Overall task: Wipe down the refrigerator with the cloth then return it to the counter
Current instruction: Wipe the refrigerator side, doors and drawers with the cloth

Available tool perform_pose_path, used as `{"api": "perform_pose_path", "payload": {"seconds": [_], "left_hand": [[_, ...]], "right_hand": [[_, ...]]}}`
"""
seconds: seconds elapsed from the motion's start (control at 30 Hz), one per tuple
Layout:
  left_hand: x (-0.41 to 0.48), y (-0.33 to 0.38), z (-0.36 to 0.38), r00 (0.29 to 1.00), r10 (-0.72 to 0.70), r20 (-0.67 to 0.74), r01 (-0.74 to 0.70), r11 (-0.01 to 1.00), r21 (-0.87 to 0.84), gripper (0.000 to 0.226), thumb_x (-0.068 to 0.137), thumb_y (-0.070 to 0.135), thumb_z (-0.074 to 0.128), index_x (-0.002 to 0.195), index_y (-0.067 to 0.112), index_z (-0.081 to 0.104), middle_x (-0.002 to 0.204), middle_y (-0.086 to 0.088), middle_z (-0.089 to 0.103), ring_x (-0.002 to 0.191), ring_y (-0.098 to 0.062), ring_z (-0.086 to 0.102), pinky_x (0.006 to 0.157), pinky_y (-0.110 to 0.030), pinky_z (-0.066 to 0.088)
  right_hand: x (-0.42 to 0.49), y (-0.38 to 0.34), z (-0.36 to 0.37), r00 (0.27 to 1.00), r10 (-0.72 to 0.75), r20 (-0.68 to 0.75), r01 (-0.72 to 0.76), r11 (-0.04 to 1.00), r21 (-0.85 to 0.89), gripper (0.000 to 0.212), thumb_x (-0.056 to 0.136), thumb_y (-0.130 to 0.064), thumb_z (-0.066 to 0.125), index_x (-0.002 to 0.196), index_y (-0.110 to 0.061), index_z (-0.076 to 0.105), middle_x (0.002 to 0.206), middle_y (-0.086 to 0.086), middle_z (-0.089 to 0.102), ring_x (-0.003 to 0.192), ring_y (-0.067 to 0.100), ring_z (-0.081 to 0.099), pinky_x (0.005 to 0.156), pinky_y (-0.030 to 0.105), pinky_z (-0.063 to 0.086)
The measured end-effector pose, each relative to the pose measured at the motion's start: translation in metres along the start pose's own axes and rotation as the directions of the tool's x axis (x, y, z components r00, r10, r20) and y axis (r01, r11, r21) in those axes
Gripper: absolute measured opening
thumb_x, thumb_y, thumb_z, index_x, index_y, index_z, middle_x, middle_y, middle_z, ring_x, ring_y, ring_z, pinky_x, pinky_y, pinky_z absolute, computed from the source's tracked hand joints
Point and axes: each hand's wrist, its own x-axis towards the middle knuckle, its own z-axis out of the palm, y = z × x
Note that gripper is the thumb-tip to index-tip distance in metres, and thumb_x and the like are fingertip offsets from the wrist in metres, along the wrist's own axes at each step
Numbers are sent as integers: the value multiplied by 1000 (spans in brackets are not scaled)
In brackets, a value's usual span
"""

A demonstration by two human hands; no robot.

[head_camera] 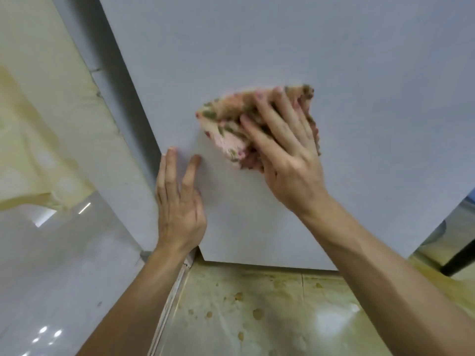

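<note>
The pale grey refrigerator (257,47) fills most of the view, its flat side facing me. My right hand (285,150) presses a crumpled pink cloth with a green and red flower print (223,124) flat against that surface, fingers spread over it. My left hand (180,199) rests on the refrigerator's left corner edge, lower left of the cloth, fingers straight and holding nothing. The counter is not in view.
A glossy tiled wall (51,265) runs along the left, with a yellowish stained patch (33,140) higher up. Below the refrigerator lies a stained beige tiled floor (257,317). A dark object (460,263) stands at the right edge.
</note>
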Motion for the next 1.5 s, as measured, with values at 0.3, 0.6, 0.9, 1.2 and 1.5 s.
{"api": "perform_pose_path", "payload": {"seconds": [0.3, 0.6, 0.9, 1.2, 1.5], "left_hand": [[11, -28, -11, 993, -19, -114, 20, 1000, 4, 74, 93, -19, 52, 159, 8, 32, 169, -16, 21, 159, -35, 20, 130, -42, 17], [2, -46, -15, 997, -25, -76, 28, 998, 49, 77, 90, -15, 52, 158, 16, 33, 168, -15, 24, 158, -34, 22, 128, -43, 19], [7, -58, -20, 991, -11, -131, 13, 1000, 17, 67, 91, -10, 48, 155, 10, 39, 166, -16, 31, 157, -33, 25, 128, -48, 22], [-10, -77, -20, 987, -44, -157, 41, 999, -23, 48, 101, 1, 38, 148, 2, 47, 159, -20, 41, 152, -36, 32, 126, -51, 25], [-29, -51, 7, 994, -71, -82, 69, 997, -36, 59, 98, 2, 51, 154, 1, 36, 167, -14, 28, 159, -22, 18, 129, -42, 18]], "right_hand": [[-21, -36, 42, 997, -72, -2, 72, 992, -101, 48, 101, 8, 55, 146, -6, 59, 156, 7, 51, 150, 21, 44, 124, 36, 32], [-239, -33, 44, 543, -275, 793, 302, 945, 121, 48, 109, -15, 27, 148, -20, 56, 172, -8, 24, 156, 4, 23, 129, 23, 0], [-42, -75, 85, 985, -33, 169, 5, 986, 166, 47, 105, 8, 42, 147, -6, 57, 157, 5, 50, 151, 18, 42, 124, 37, 34], [-209, -85, 104, 546, -305, 780, 302, 940, 157, 57, 90, -15, 36, 140, -16, 64, 145, -3, 64, 133, 7, 60, 126, 29, 24], [-310, 1, 9, 335, -210, 919, 363, 928, 80, 58, 101, -18, 37, 159, -19, 43, 164, -7, 42, 155, 9, 26, 130, 29, -2]]}}
